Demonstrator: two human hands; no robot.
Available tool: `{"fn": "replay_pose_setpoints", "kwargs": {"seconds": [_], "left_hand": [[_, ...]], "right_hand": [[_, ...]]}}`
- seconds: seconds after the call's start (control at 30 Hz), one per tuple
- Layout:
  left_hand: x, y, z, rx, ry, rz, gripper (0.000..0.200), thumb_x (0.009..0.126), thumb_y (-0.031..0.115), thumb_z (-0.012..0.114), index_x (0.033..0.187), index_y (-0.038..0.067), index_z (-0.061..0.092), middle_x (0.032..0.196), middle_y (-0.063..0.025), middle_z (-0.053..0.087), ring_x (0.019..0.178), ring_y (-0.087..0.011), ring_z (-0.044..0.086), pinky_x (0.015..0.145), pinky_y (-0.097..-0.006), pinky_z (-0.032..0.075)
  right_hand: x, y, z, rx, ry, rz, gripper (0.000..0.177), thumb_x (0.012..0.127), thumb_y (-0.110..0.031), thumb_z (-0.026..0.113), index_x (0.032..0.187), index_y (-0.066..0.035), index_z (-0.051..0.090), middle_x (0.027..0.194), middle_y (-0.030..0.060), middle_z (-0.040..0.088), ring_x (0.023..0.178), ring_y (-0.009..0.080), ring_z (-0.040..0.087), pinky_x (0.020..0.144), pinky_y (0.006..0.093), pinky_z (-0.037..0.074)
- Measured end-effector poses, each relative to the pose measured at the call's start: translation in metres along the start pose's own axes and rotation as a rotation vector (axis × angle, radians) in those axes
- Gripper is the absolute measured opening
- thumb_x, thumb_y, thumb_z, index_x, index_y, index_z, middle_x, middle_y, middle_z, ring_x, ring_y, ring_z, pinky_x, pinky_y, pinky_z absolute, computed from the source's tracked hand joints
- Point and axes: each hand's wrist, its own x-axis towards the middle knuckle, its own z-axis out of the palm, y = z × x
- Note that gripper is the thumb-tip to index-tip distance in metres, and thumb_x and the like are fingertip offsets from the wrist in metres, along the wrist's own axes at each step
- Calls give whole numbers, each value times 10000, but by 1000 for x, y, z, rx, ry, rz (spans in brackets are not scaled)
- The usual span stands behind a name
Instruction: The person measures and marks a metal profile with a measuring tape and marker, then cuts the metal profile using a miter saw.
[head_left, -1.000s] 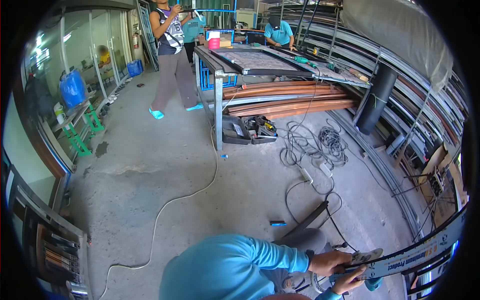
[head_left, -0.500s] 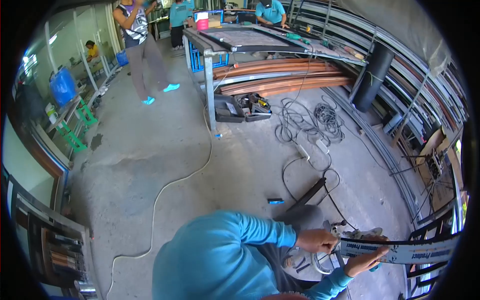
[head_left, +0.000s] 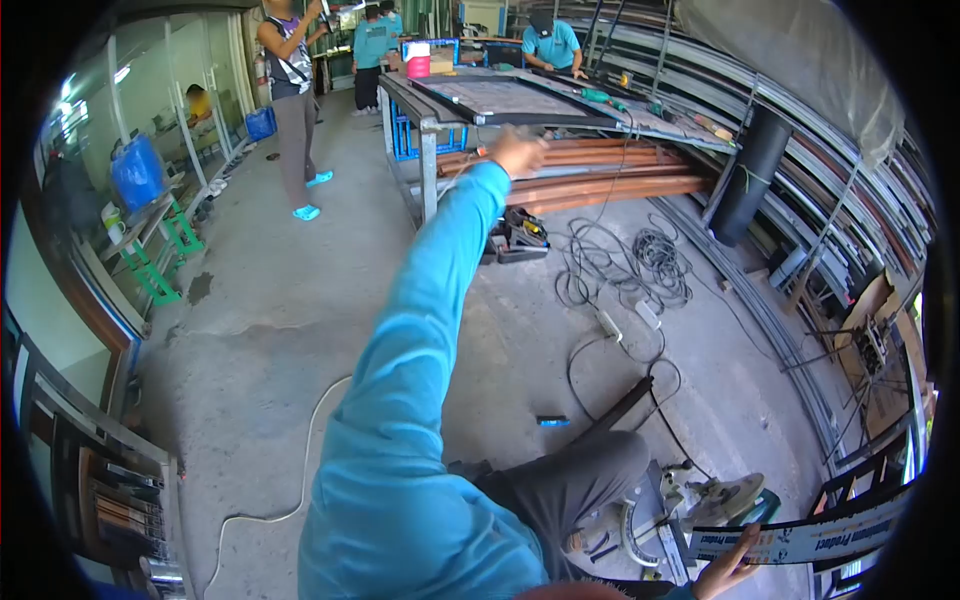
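Observation:
My left arm, in a blue sleeve, stretches far forward, and my left hand point(head_left: 520, 153) appears in front of the worktable's near edge. Motion blurs its fingers, and I see nothing clear in them. At the lower right my right hand point(head_left: 728, 570) grips an aluminium profile point(head_left: 830, 540) wrapped in printed protective film. The profile's left end lies by a miter saw point(head_left: 715, 500) on the floor, beside my bent knee. Part of the saw is hidden behind the profile.
Ahead stands a worktable point(head_left: 429, 165) bearing a dark frame point(head_left: 545, 121). Coiled cables point(head_left: 660, 262), a tool case point(head_left: 520, 235) and a small blue item point(head_left: 552, 421) lie on the floor. A person point(head_left: 290, 90) stands at the left; another point(head_left: 550, 45) leans over the table. Metal racks line the right.
My left hand has left the profile and swung forward and up towards the worktable. The profile, still in my right hand, sits lower. The person at the left has shifted stance.

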Motion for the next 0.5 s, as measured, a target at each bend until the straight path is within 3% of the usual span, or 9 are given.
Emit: {"fn": "replay_pose_setpoints", "kwargs": {"seconds": [0.03, 0.1, 0.17, 0.23, 0.27, 0.3, 0.37, 0.43, 0.5], "left_hand": [[32, 25, -31, 53, 161, -21, 588, 865, 130, 765, 1290, -125, 449, 794, -177, 707, 569, -243, 671, 450, -382, 528], [68, 52, -86, 290, 383, 91, 228, 873, 155, 752, 832, -59, 685, 713, -140, 703, 541, -202, 655, 449, -350, 514], [64, 79, -92, 452, 109, 164, 225, 920, 261, 729, 916, 39, 692, 702, -42, 635, 532, -138, 568, 449, -308, 466], [1, 91, -32, 357, -180, 377, 192, 901, 231, 750, 919, 49, 691, 701, -22, 632, 611, -150, 601, 554, -325, 513], [-8, 56, 2, 403, -348, 868, 200, 904, 233, 754, 995, 65, 697, 752, -26, 646, 726, -176, 648, 675, -343, 548], [-85, 54, 44, 367, -331, 801, 238, 892, 243, 775, 1050, 81, 703, 878, -44, 683, 849, -188, 670, 782, -347, 553], [-202, 29, 112, 159, -792, 599, 284, 888, 240, 795, 1084, 60, 694, 1092, -56, 668, 985, -191, 656, 862, -354, 543], [-305, 10, 168, -79, -1213, 349, 431, 884, 195, 790, 1231, 18, 603, 1108, -96, 629, 1011, -196, 632, 849, -358, 558], [-383, 18, 202, -242, -1249, 511, 431, 889, 148, 778, 1243, 12, 573, 1117, -114, 603, 1003, -205, 628, 844, -340, 561]], "right_hand": [[-3, 5, -3, 6, -54, 22, 579, 962, -370, 722, 1304, 54, 526, 1129, 167, 659, 841, 144, 662, 672, 270, 590], [-7, 16, -3, 13, -102, 37, 587, 966, -363, 723, 1308, 69, 518, 1153, 177, 651, 858, 150, 657, 695, 270, 589], [-13, 32, 5, 21, -96, 30, 587, 974, -358, 719, 1307, 79, 514, 1174, 183, 644, 881, 155, 652, 722, 269, 584], [-23, 18, 28, 108, -62, 44, 586, 1001, -396, 677, 1302, 80, 516, 1193, 174, 637, 939, 160, 633, 802, 275, 547], [-24, 6, 46, 171, -31, 66, 594, 1009, -407, 663, 1311, 82, 513, 1202, 174, 633, 954, 160, 626, 817, 283, 538], [-27, 0, 54, 220, -8, 91, 604, 1016, -418, 650, 1321, 84, 510, 1210, 174, 629, 970, 160, 619, 831, 291, 528], [-23, 34, 51, 230, -201, 140, 658, 1037, -461, 596, 1392, 77, 463, 1244, 161, 611, 1057, 188, 587, 946, 313, 477], [-27, 54, 57, 142, -267, 139, 655, 1056, -413, 582, 1433, 104, 442, 1310, 199, 579, 1112, 203, 548, 985, 334, 440], [-51, 31, 74, 45, -193, 27, 616, 1066, -346, 582, 1450, 108, 420, 1379, 223, 545, 1185, 244, 532, 1053, 359, 407]]}}
